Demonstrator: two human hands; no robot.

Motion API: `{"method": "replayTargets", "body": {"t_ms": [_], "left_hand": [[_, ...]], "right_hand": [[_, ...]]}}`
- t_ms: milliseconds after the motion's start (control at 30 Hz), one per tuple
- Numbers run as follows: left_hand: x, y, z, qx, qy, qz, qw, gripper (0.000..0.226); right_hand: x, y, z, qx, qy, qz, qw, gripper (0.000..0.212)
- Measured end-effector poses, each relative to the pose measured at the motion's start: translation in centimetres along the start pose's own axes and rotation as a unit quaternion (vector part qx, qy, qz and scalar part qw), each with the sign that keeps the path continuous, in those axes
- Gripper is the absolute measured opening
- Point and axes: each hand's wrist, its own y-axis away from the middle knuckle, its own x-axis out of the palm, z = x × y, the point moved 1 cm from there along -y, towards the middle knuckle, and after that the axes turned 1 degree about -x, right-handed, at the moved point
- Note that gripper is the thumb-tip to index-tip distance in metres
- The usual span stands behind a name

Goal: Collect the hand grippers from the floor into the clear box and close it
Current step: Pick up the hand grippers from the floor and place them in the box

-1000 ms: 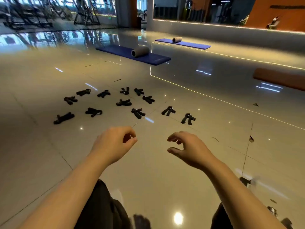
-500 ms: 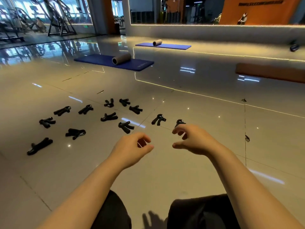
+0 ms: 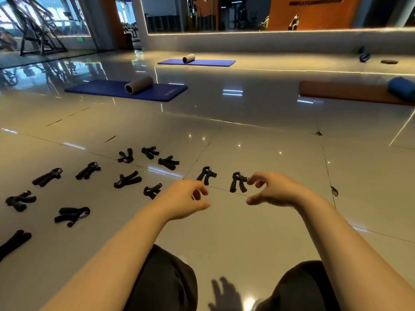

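Several black hand grippers lie spread over the glossy tiled floor, to the left and ahead of me. The two nearest my hands are one hand gripper (image 3: 206, 175) and another hand gripper (image 3: 238, 181). My right hand (image 3: 272, 189) hovers with loosely curled fingers, its fingertips right at that second gripper's head; it holds nothing. My left hand (image 3: 185, 198) floats beside it, fingers loosely curled and empty, in front of a third hand gripper (image 3: 152, 190). No clear box is in view.
A blue mat (image 3: 125, 89) with a grey foam roller (image 3: 138, 84) lies ahead on the left, a second blue mat (image 3: 197, 62) farther back. An orange mat (image 3: 350, 92) with a blue roller (image 3: 402, 87) is at right. My dark-clad knees fill the bottom edge.
The view has swung right and closer to the floor. Both hands have reached forward, and the right hand's fingertips have arrived at the rightmost gripper.
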Motion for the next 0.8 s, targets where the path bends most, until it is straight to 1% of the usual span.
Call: {"method": "replayTargets", "body": {"t_ms": [100, 200, 233, 333, 433, 533, 600, 667, 700, 800], "left_hand": [[-1.7, -3.1, 2.2, 0.004, -0.025, -0.042, 0.999, 0.035], [-2.3, -5.4, 5.3, -0.006, -0.128, -0.033, 0.991, 0.035], [-2.3, -6.2, 6.0, -0.010, -0.136, -0.028, 0.990, 0.035], [-2.2, -8.7, 6.4, -0.003, -0.088, -0.024, 0.996, 0.035], [-1.6, -11.1, 5.4, 0.039, -0.045, -0.033, 0.998, 0.034], [-1.0, -13.2, 5.2, 0.053, -0.028, -0.047, 0.997, 0.031], [-0.4, -14.9, 5.4, 0.044, -0.033, -0.039, 0.998, 0.031], [-0.1, -16.4, 5.0, 0.031, -0.034, -0.019, 0.999, 0.032], [-0.3, -17.2, 4.4, 0.038, -0.036, -0.013, 0.999, 0.032], [-1.5, -18.7, 2.7, 0.090, -0.021, -0.037, 0.995, 0.031]], "right_hand": [[-0.4, -1.3, 0.5, -0.001, 0.033, -0.021, 0.999, 0.054], [-0.9, -2.2, 0.3, 0.026, 0.079, -0.005, 0.996, 0.054], [-1.1, -2.7, 0.4, 0.037, 0.085, -0.008, 0.996, 0.054], [-1.1, -4.2, 1.1, 0.035, 0.083, -0.033, 0.995, 0.053], [0.6, -5.8, 0.4, 0.016, 0.080, 0.000, 0.997, 0.052], [0.5, -8.5, -0.6, 0.018, 0.086, 0.042, 0.995, 0.055], [-0.7, -10.8, -0.8, 0.020, 0.077, 0.022, 0.997, 0.055], [-1.8, -12.7, -0.7, 0.017, 0.034, -0.019, 0.999, 0.055], [-2.2, -13.5, -0.5, 0.009, 0.028, -0.028, 0.999, 0.056], [-2.5, -15.2, -0.2, 0.002, 0.013, -0.004, 1.000, 0.060]]}}
